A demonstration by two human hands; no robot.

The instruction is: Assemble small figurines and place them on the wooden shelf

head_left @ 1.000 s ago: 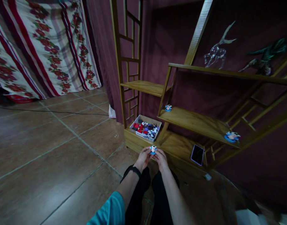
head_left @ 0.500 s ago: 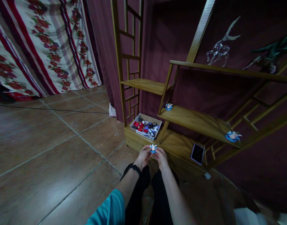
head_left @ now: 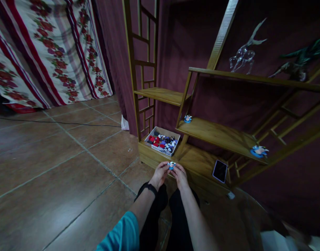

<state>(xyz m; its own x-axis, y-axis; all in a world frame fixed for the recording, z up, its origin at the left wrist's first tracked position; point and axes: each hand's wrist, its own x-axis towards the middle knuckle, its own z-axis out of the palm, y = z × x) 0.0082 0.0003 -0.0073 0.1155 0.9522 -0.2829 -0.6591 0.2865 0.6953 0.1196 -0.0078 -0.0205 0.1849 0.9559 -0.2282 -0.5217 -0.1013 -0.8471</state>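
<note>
Two hands, the left hand (head_left: 160,175) and the right hand (head_left: 180,177), pinch opposite sides of a small blue-based figurine (head_left: 171,166) between nearly closed fingertips, near the front of a wooden display stand (head_left: 148,154) and over tiled floor (head_left: 83,181). The hold looks light; one slipping fingertip could drop the piece onto hard tile. Fingers and dim light hide its finer detail.

Just beyond, slightly left, a shallow box (head_left: 170,134) of jumbled red, black, white and purple pieces sits on the stand's low board (head_left: 199,158), where a forearm's bump could shove it off the edge. At right on that board lies a dark-screened device (head_left: 220,171), exposed to the same risk. Farther, a middle shelf (head_left: 217,133) bears a similar figurine (head_left: 187,119) at its left end and another figurine (head_left: 259,151) at its right, where a knock could topple it.

Beyond, a clear deer ornament (head_left: 243,57) and a dark green figure (head_left: 302,61) top a higher ledge (head_left: 228,75); a floral cloth (head_left: 55,52) hangs far left.
</note>
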